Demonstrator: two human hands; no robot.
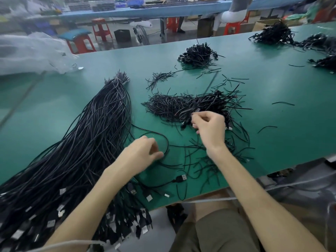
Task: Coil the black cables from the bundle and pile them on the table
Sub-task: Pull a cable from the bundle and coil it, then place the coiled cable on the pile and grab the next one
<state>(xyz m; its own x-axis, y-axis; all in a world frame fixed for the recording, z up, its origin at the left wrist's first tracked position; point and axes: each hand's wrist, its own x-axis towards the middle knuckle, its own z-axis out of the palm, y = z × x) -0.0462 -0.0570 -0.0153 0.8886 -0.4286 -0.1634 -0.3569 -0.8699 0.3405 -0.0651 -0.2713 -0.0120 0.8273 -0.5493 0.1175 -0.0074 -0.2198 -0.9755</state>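
The long bundle of black rubber-sheathed USB cables (87, 142) lies on the left of the green-topped desk (272, 91), its bare ends fanned toward the far side and its silver-tipped USB plugs hanging over the near edge. No writing or brand can be read on any plug or cable.

One loose black cable (163, 140) curves out of the bundle in an arc on the desk. The left hand (143, 151) is stretched forward, palm down, its fingers curled with thumb and forefinger closing on that arc. The right hand (209, 128) is raised above the desk, wrist bent, fingertips pinched together on something small at the near edge of the tangled pile of short black cable pieces (190, 106); what it pinches cannot be told.

Beyond that lies a smaller heap of coiled black cables (198, 54), with more dark heaps (272, 34) at the far right. A crumpled clear plastic bag (31, 53) rests at the far left corner.
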